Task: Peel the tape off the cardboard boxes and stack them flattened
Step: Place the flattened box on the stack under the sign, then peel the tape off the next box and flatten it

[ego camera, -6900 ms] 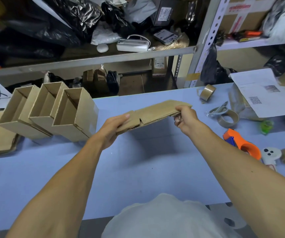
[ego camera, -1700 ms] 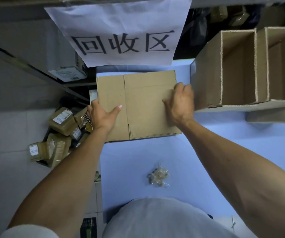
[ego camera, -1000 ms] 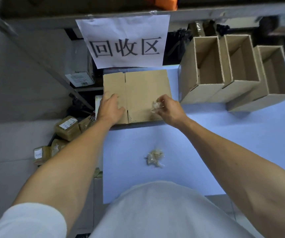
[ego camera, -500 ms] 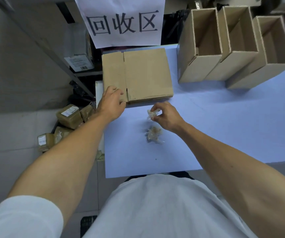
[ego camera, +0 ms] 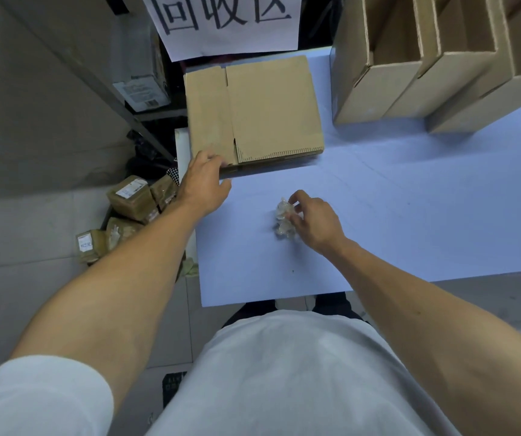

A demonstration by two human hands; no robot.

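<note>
Pale blue table (ego camera: 410, 215) carries flattened boxes (ego camera: 262, 111) under a paper sign (ego camera: 224, 23), the left hand (ego camera: 204, 184) curled at their near corner, the right hand (ego camera: 312, 220) pinching a wad of peeled tape (ego camera: 282, 212), open boxes (ego camera: 426, 64) standing right.

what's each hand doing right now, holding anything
left hand: fingers resting on the near corner of the flattened cardboard stack, not gripping it.
right hand: pinching a crumpled tape wad.
</note>
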